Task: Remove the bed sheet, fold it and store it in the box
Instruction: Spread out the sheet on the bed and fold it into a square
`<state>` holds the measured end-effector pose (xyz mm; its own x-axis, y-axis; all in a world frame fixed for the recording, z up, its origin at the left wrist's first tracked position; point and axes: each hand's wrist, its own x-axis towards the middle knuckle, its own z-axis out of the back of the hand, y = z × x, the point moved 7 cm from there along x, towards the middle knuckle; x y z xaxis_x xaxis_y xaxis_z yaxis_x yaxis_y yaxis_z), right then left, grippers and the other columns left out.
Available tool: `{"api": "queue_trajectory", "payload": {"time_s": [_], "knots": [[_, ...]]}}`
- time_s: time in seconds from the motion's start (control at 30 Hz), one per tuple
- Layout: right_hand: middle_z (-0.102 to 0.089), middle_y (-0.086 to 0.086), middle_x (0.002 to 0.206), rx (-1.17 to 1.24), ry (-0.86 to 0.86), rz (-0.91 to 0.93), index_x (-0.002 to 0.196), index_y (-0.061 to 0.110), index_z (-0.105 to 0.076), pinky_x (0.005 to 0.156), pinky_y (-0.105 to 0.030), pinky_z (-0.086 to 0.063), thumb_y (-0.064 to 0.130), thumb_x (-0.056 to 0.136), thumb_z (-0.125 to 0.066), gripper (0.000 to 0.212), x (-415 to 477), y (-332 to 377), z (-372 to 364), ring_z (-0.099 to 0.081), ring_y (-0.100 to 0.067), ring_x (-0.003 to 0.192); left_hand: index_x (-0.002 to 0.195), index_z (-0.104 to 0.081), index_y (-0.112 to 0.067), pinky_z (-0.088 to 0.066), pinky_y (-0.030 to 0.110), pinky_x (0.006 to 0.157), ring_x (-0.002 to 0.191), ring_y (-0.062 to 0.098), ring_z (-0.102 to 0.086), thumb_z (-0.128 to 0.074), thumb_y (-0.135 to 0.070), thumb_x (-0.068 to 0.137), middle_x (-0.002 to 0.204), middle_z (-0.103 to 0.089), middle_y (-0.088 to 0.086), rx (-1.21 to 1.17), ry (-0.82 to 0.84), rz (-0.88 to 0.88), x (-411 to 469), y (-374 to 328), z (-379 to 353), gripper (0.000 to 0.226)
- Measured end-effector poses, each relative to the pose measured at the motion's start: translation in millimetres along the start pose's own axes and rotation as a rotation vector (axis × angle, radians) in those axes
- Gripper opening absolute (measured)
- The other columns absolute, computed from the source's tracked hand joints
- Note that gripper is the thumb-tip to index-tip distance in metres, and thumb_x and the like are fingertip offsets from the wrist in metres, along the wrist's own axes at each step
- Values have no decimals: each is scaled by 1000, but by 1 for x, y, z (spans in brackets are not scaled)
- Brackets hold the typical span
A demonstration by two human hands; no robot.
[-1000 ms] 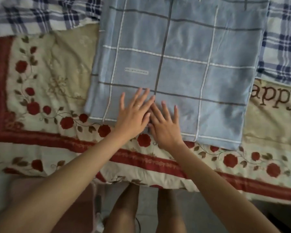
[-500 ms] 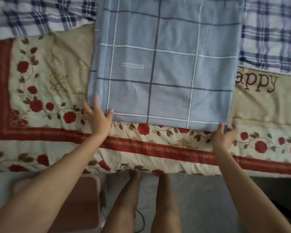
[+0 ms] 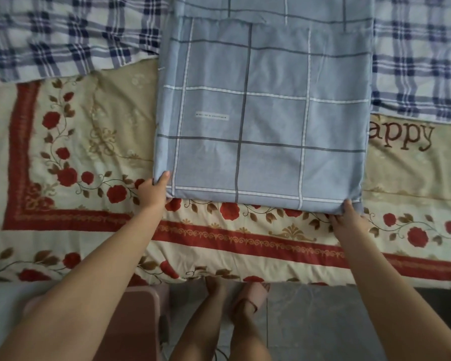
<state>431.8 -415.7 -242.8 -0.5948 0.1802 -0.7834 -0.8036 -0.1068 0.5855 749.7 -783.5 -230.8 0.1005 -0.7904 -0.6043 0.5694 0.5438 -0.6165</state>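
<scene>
Clearly, "appy" shows on the quilt beside the bed sheet.

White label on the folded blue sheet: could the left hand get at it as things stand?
Probably yes. The label lies uncovered on the sheet, beyond the left hand, only flat cloth between; the hand must first release the corner it pinches.

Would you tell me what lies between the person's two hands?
Head view: the near hem of the folded blue grid-checked bed sheet runs from left hand to right hand.
</scene>
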Motion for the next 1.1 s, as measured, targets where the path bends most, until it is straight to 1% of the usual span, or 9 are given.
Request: {"api": "queue_trajectory", "payload": {"time_s": [0.13, 0.23, 0.33, 0.47, 0.63, 0.77, 0.9, 1.0, 1.1], "knots": [[-54, -8, 125, 15, 37, -92, 132, 9, -45, 69, -30, -54, 41, 84, -66, 61, -22, -7, -28, -59, -23, 104, 106, -58, -5, -54, 44, 84, 91, 27, -63, -72, -31, 81, 98, -62, 9, -120, -10, 64, 2, -1, -6, 39], [-61, -4, 118, 38, 5, -123, 114, 14, -55, 62, -29, -53, 36, 82, -71, 42, -35, -5, -41, -62, -18, 89, 105, -59, 4, -46, 31, 78, 92, 27, -60, -62, -24, 89, 101, -63, 16, 36, -50, -143, -11, -26, -1, 32], [-57, -5, 117, -25, -151, 22, 126, 9, -48, 58, -30, -50, 31, 88, -63, 46, -52, 15, -29, -59, -19, 91, 91, -59, 2, -37, 26, 70, 79, 22, -53, -57, -22, 92, 85, -60, 13, 155, -56, -310, -30, -55, 11, 23], [-58, -5, 106, -79, -167, 177, 109, 12, -51, 78, -34, -52, 30, 93, -55, 24, -109, 58, -9, -56, -19, 89, 90, -58, -8, -36, 24, 64, 78, 20, -52, -56, -24, 92, 78, -57, 6, 102, -38, -343, -71, -92, 49, 17], [-58, -6, 105, -190, -184, 165, 121, 1, -54, 85, -34, -49, 27, 93, -56, 39, -176, 70, 41, -58, -23, 97, 93, -64, -3, -38, 28, 68, 80, 26, -57, -56, -27, 91, 86, -61, 15, 203, 24, -295, -135, -95, 97, 26], [-63, -18, 116, -440, -229, 101, 119, -2, -58, 89, -39, -48, 32, 91, -55, 44, -228, 48, 110, -59, -36, 104, 107, -64, 2, -44, 33, 73, 93, 35, -62, -60, -28, 90, 101, -66, 20, 387, 151, -118, -184, -46, 144, 36], [-62, -22, 113, -557, -247, 3, 116, -6, -59, 79, -36, -45, 19, 90, -51, 36, -268, 15, 178, -60, -38, 103, 112, -54, 7, -38, 30, 49, 57, 25, -48, -65, -31, 87, 71, -54, 14, 632, 328, 248, -237, 31, 180, 47], [-62, -19, 99, -586, -217, -101, 116, -7, -58, 70, -35, -47, 13, 88, -48, 36, -281, -10, 210, -62, -34, 84, 109, -57, 9, -31, 30, 48, 52, 21, -40, -63, -30, 89, 64, -47, 11, 748, 384, 429, -266, 63, 191, 44], [-59, -16, 94, -575, -200, -156, 114, -5, -57, 56, -33, -46, 9, 88, -45, 32, -282, -21, 220, -58, -28, 70, 85, -58, 1, -26, 17, 36, 41, 13, -34, -62, -21, 90, 57, -39, 7, 594, 363, 557, -273, 80, 194, 23]]}}
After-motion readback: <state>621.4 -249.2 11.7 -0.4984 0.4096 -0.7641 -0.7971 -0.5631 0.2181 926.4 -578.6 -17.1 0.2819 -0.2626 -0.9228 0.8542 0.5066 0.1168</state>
